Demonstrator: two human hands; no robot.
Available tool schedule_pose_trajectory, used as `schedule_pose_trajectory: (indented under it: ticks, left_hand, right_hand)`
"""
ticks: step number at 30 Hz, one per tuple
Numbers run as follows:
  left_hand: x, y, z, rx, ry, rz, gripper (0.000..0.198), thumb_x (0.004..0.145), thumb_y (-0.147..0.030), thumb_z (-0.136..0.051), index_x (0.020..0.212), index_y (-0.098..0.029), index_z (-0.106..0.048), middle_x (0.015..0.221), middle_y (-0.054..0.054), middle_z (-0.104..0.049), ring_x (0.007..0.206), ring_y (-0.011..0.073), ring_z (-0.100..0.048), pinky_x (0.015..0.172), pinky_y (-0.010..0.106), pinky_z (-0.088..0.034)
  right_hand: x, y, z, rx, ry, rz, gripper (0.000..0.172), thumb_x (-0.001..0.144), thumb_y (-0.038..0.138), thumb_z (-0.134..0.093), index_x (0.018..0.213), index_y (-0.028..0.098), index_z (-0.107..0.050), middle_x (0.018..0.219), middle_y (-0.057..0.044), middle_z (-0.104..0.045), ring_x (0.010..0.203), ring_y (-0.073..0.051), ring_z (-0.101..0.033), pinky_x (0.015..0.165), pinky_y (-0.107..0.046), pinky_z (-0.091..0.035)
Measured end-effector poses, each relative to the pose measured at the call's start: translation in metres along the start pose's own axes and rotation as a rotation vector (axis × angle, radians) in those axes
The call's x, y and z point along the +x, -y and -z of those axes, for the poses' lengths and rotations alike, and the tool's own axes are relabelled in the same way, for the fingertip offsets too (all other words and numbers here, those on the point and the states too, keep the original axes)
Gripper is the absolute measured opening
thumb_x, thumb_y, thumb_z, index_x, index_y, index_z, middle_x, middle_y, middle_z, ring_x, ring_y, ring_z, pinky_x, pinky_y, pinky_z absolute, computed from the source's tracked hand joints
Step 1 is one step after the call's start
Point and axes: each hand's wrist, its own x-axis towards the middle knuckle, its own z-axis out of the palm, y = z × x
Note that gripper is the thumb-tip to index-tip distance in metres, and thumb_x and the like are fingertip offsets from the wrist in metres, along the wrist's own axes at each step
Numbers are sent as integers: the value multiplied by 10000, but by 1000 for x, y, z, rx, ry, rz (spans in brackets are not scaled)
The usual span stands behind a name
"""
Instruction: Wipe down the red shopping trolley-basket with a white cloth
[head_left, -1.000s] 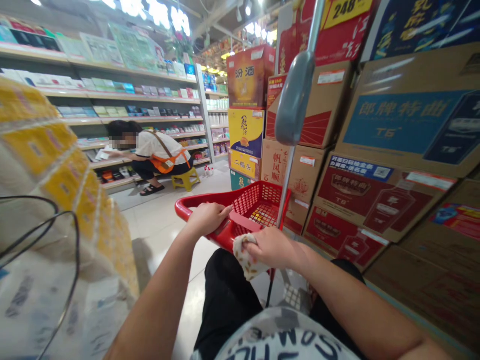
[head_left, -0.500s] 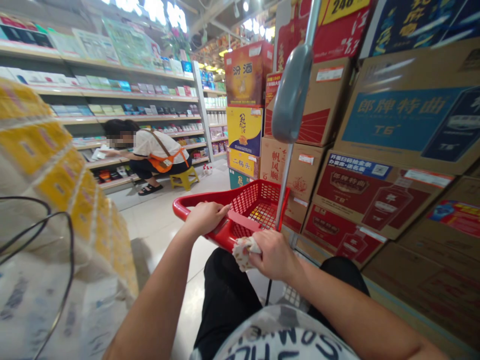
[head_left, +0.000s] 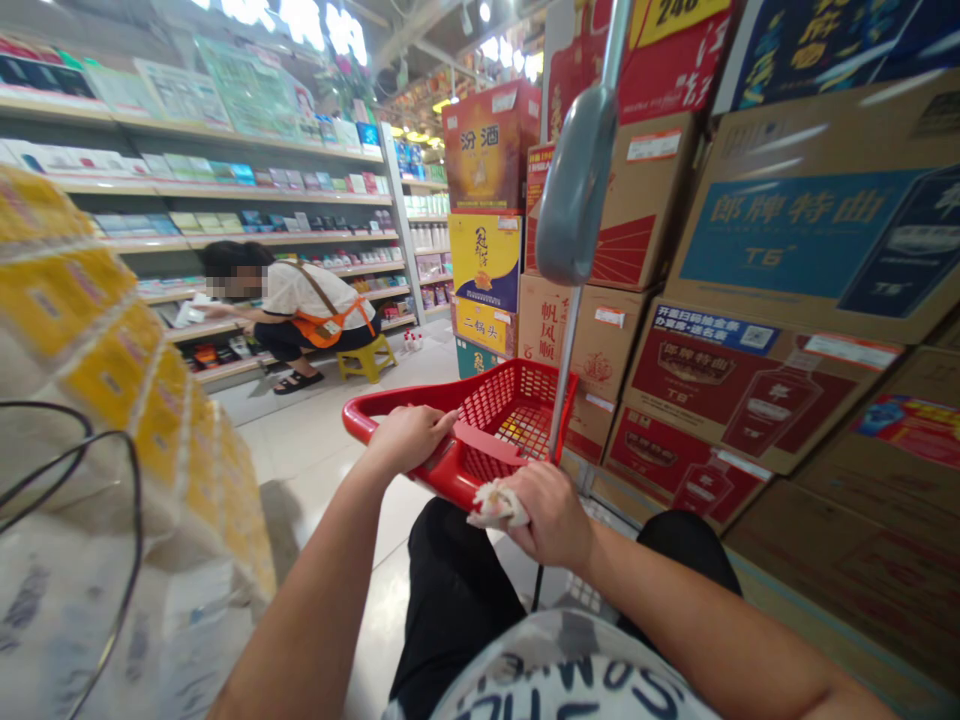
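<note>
Left hand (head_left: 411, 438) on red basket (head_left: 382, 402), right hand (head_left: 551, 517) clutching cloth (head_left: 496, 506)

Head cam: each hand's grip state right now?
Left hand: on the rim of the red shopping basket, can't tell if gripping.
Right hand: closed, holding a crumpled cloth.

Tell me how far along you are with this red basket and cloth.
Nothing clearly looks finished: the red basket shows no mark that settles it. In hand: the right hand presses a crumpled cloth against the basket's near edge, while the left hand holds the rim. Left: the mesh sides, which the cloth isn't touching, though whether they've been wiped can't be told.
</note>
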Motion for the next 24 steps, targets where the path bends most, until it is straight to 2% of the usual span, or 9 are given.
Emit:
schedule_pose_trajectory:
  ticks: [3, 5, 9, 12, 16, 18, 20, 22, 24]
  left_hand:
    - [0, 0, 1, 20, -3, -1, 606, 886, -603, -202, 723, -246, -664, 805, 50, -674, 739, 232, -586, 644, 314, -331]
    - [0, -1, 1, 27, -1, 1, 609, 885, -604, -197, 725, -245, -663, 808, 54, -672, 748, 236, -587, 661, 317, -342]
    - [0, -2, 1, 27, 7, 8, 619, 884, -607, -187, 726, -239, -659, 818, 61, -672, 756, 240, -590, 677, 318, -362]
    - [0, -2, 1, 37, 11, 15, 624, 884, -605, -187, 720, -226, -655, 824, 72, -674, 762, 239, -595, 677, 312, -373]
    - [0, -1, 1, 35, -3, 7, 621, 886, -599, -188, 747, -225, -664, 842, 75, -681, 764, 232, -599, 680, 309, -375]
    - [-1, -1, 1, 22, -3, 0, 621, 886, -599, -188, 748, -232, -670, 835, 70, -681, 758, 233, -598, 672, 312, -373]
    - [-1, -1, 1, 9, 0, -2, 621, 885, -600, -193, 739, -235, -673, 823, 66, -680, 748, 232, -598, 663, 314, -370]
    - [-1, -1, 1, 9, -3, -2, 620, 884, -601, -200, 730, -229, -672, 817, 68, -679, 740, 230, -598, 661, 312, -372]
    - [-1, -1, 1, 20, -12, -4, 620, 885, -600, -204, 725, -222, -670, 821, 72, -679, 738, 228, -599, 671, 309, -378]
  right_hand:
    - [12, 4, 6, -47, 137, -153, 189, 849, 309, -422, 735, 184, -505, 696, -45, -583, 682, -192, -543, 635, -313, -363]
    - [19, 6, 10, -67, 235, -205, 166, 840, 303, -464, 721, 189, -489, 698, -29, -595, 680, -178, -554, 620, -292, -348]
    - [24, 6, 15, -92, 329, -181, 169, 855, 320, -476, 762, 184, -512, 740, -37, -620, 710, -182, -568, 645, -290, -357]
    - [15, 4, 11, -116, 260, -46, 233, 873, 376, -454, 862, 163, -548, 776, -61, -612, 732, -205, -555, 668, -324, -371]
    - [-4, -1, 2, -136, 68, 190, 383, 906, 393, -415, 1175, 136, -507, 984, -122, -614, 853, -238, -547, 740, -378, -390]
    - [-8, -1, 0, -128, 28, 211, 395, 906, 384, -423, 1222, 155, -482, 1058, -125, -607, 893, -246, -544, 775, -394, -391]
    - [-3, 3, 1, -106, 54, 92, 339, 892, 387, -441, 1117, 150, -530, 961, -109, -627, 847, -237, -553, 756, -376, -397]
    - [8, 9, 5, -101, 146, -94, 233, 875, 372, -466, 921, 162, -557, 807, -73, -623, 762, -213, -562, 693, -331, -396]
    - [20, 14, 9, -122, 243, -219, 196, 865, 356, -486, 783, 184, -529, 742, -48, -618, 698, -188, -568, 633, -294, -378]
